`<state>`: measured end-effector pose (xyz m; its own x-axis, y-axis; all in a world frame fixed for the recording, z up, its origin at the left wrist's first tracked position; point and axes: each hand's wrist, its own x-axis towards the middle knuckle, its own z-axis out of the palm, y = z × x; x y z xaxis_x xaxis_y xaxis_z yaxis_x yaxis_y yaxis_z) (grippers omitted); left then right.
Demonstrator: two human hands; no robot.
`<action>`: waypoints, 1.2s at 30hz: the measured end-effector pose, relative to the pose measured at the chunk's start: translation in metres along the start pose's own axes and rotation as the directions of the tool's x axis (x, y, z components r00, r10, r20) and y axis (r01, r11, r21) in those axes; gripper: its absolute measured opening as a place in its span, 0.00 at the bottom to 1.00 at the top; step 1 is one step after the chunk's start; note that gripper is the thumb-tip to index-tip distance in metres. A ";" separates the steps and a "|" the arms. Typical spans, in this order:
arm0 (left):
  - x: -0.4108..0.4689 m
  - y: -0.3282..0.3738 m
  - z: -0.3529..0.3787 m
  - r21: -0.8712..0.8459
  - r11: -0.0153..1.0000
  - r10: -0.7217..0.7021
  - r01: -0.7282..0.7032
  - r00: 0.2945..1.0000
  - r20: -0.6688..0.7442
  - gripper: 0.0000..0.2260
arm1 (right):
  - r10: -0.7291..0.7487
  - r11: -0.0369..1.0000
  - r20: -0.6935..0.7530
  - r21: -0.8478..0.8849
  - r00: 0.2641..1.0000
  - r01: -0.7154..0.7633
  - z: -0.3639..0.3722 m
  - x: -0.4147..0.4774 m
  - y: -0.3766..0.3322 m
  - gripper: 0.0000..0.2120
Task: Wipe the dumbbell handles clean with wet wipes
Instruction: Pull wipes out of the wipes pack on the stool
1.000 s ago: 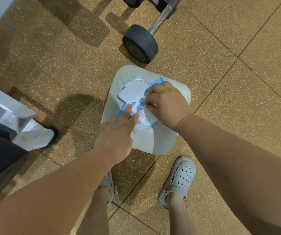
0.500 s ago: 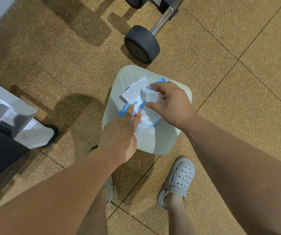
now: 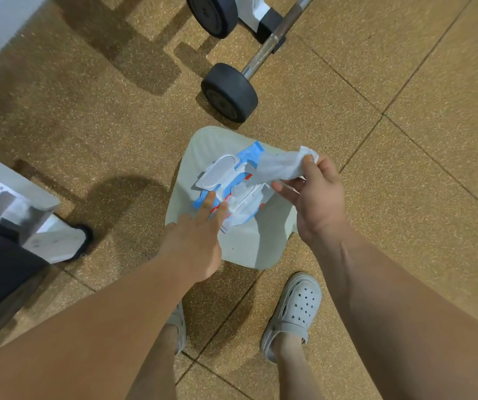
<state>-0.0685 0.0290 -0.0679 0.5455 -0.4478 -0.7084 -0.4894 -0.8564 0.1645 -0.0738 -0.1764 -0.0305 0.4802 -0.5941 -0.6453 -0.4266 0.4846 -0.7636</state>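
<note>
Stool (image 3: 249, 249): right hand (image 3: 318, 197) has pulled wipe (image 3: 281, 167) farther from pack (image 3: 243, 206).

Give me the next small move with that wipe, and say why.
Probably pull the right hand further away until the wipe comes free of the pack. The hand pinches one end, the other end seems to reach the open pack's mouth, and the left hand presses the pack down with straight fingers.
</note>
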 end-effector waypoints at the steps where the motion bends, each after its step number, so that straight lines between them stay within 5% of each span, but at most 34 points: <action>1: 0.001 0.002 -0.003 -0.009 1.000 -0.011 0.012 1.000 0.025 0.38 | -0.028 0.999 -0.032 0.023 0.999 0.029 -0.003 -0.001 -0.001 0.09; 5: 0.001 0.011 -0.013 -0.031 0.999 -0.020 0.022 0.999 0.047 0.35 | -0.139 0.989 -0.111 -0.070 0.984 0.132 -0.018 -0.002 -0.002 0.08; 11: -0.018 0.011 -0.028 -0.236 0.964 0.048 -0.118 0.958 -0.284 0.31 | -0.107 0.932 0.004 -0.347 0.994 0.102 -0.028 -0.011 0.016 0.10; 15: -0.013 0.008 -0.032 -0.301 0.919 0.000 -0.256 0.762 -0.647 0.27 | -0.050 0.932 -0.018 -0.359 0.999 0.041 -0.032 -0.014 0.023 0.11; 20: 0.015 0.019 -0.054 -0.665 0.735 -0.442 0.131 0.837 -0.324 0.35 | -0.014 0.936 -0.011 -0.351 1.000 0.009 -0.039 -0.019 0.025 0.10; 26: 0.000 0.052 -0.081 -0.569 0.800 -0.303 0.188 0.946 -0.114 0.17 | 0.072 0.967 0.001 -0.246 0.997 -0.069 -0.048 -0.038 -0.004 0.12; 29: -0.037 0.067 -0.122 -0.679 0.707 -0.343 0.200 0.936 -0.082 0.15 | 0.099 0.975 0.072 -0.206 0.993 -0.082 -0.049 -0.070 -0.050 0.08; 33: -0.122 0.096 -0.210 -0.906 0.412 -0.234 0.099 0.972 0.001 0.14 | 0.066 0.980 0.213 -0.199 0.975 -0.023 -0.049 -0.140 -0.142 0.05; 36: -0.203 0.118 -0.281 -0.914 0.406 -0.139 0.014 0.989 -0.046 0.17 | -0.014 0.981 0.293 -0.179 0.956 0.069 -0.055 -0.203 -0.226 0.07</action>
<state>-0.0464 -0.0532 0.2883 0.6391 -0.3362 -0.6917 0.4309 -0.5885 0.6841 -0.1168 -0.2001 0.2741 0.6898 -0.3863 -0.6123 -0.5228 0.3193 -0.7904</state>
